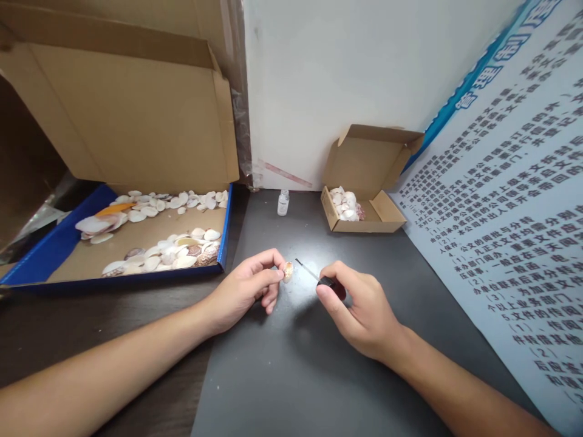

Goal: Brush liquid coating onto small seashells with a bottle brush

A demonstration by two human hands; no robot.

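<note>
Between the thumb and fingers of my left hand [255,279] is a small seashell [288,271], pale with an orange-brown tint. My right hand [359,303] pinches the black cap of an applicator brush [327,282]. The brush's thin stem points up and left, its dark tip [297,261] just right of the seashell and apart from it. Farther back on the table stands a small clear glass bottle [283,203] with a white label; no cap shows on its neck.
At left lies an open blue-edged cardboard box [150,227] with many shells in rows. A smaller open carton [378,226] at back right holds white shells [346,203]. A white wall [291,91] rises behind, and a printed poster [501,243] borders the right side.
</note>
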